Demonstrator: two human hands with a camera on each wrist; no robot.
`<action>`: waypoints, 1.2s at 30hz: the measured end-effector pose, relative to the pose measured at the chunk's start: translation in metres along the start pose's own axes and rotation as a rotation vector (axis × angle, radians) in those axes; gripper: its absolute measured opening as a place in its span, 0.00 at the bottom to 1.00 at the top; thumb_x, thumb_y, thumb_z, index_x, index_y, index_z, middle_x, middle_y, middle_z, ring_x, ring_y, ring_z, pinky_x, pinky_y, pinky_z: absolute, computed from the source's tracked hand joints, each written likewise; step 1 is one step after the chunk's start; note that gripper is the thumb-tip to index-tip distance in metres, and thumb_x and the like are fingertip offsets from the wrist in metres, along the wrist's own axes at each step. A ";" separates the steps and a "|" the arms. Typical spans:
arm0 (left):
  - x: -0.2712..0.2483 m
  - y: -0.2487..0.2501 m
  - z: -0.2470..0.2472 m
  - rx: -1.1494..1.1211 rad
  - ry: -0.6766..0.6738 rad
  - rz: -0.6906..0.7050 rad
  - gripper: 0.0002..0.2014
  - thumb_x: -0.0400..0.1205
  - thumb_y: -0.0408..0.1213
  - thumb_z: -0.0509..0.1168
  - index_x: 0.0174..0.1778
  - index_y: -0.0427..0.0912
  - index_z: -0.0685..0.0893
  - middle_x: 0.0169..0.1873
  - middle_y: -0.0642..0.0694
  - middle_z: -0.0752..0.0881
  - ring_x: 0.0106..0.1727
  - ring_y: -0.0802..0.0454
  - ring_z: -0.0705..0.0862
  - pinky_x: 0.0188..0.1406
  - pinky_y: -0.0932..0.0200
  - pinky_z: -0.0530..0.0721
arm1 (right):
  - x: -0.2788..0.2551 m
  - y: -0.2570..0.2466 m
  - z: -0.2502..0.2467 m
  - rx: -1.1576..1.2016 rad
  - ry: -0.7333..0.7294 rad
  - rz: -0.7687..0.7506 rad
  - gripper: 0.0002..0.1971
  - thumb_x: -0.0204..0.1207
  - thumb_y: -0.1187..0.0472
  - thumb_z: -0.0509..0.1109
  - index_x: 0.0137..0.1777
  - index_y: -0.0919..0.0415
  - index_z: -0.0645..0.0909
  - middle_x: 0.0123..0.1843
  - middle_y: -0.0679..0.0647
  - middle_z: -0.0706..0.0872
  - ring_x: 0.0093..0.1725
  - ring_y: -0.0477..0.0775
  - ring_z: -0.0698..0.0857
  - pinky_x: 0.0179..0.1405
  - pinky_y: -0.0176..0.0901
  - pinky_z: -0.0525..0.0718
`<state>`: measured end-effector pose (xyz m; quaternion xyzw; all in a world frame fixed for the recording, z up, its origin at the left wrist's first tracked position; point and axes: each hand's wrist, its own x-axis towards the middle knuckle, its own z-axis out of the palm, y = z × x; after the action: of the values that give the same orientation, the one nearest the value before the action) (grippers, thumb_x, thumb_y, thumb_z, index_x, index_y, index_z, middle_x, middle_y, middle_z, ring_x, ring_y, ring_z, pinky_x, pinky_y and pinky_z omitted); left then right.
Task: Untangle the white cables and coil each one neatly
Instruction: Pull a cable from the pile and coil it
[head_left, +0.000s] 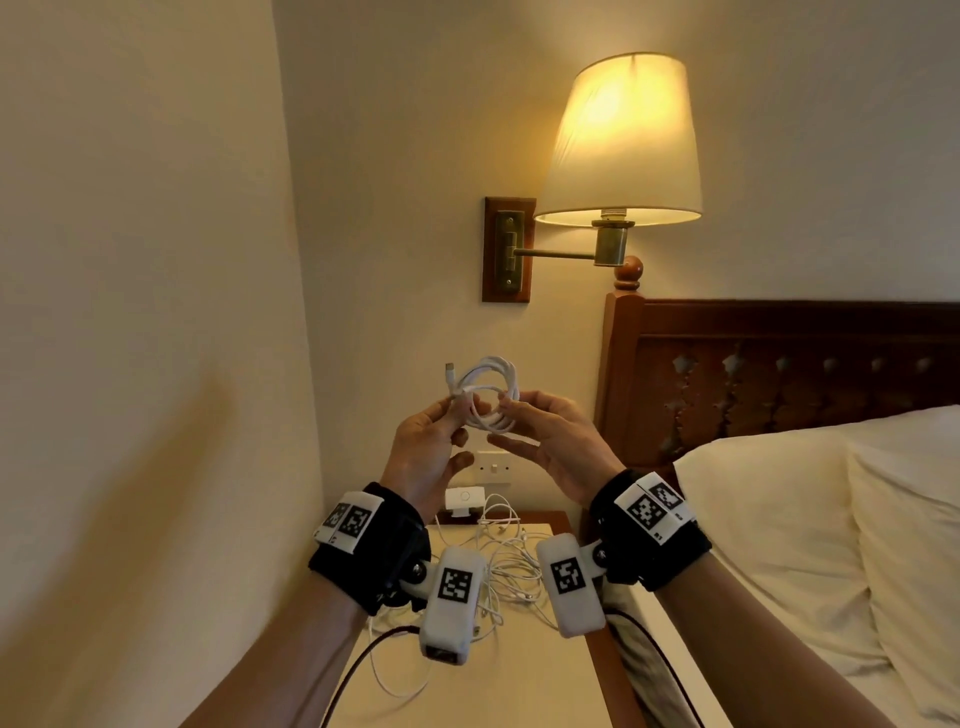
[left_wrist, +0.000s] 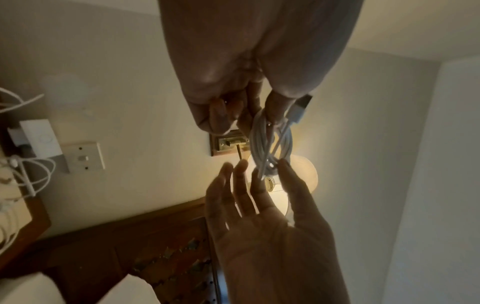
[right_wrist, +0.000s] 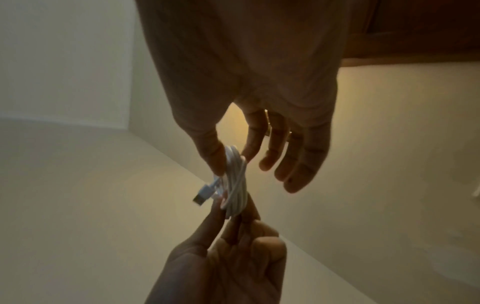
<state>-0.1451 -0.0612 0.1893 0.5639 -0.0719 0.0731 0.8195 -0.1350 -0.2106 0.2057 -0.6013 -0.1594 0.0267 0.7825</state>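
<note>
Up in front of the wall, between both hands, sits the coiled white cable (head_left: 488, 395). Left hand (head_left: 431, 441) pinches one side of the coil in curled fingers, plug (head_left: 450, 375) poking up right beside that pinch. Right hand (head_left: 550, 441) nips the opposite side with thumb and forefinger, other fingers loose. Well below the grip, the tangled white cables (head_left: 511, 566) lie on the nightstand (head_left: 519, 675).
</note>
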 end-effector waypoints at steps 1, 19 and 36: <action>0.000 0.002 -0.002 0.033 -0.010 0.005 0.13 0.83 0.45 0.65 0.50 0.38 0.89 0.35 0.51 0.81 0.32 0.60 0.72 0.33 0.62 0.73 | 0.001 -0.002 -0.002 -0.073 0.001 0.018 0.09 0.80 0.61 0.70 0.56 0.65 0.81 0.52 0.63 0.88 0.52 0.54 0.88 0.51 0.47 0.89; 0.000 0.021 -0.010 0.292 -0.114 0.023 0.14 0.85 0.46 0.63 0.50 0.39 0.88 0.33 0.53 0.83 0.29 0.61 0.76 0.30 0.62 0.71 | -0.003 -0.005 -0.012 0.079 -0.118 0.032 0.15 0.78 0.75 0.64 0.64 0.67 0.78 0.47 0.60 0.87 0.46 0.56 0.87 0.49 0.43 0.88; -0.002 0.022 0.004 0.327 -0.140 -0.063 0.14 0.88 0.50 0.56 0.45 0.47 0.81 0.27 0.55 0.74 0.32 0.56 0.70 0.31 0.59 0.70 | 0.002 0.011 0.003 -0.471 0.256 -0.561 0.14 0.76 0.64 0.74 0.52 0.41 0.89 0.60 0.43 0.82 0.58 0.50 0.85 0.54 0.55 0.89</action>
<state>-0.1519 -0.0576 0.2104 0.6953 -0.0984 0.0188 0.7117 -0.1319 -0.2048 0.1968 -0.6960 -0.2207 -0.3010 0.6135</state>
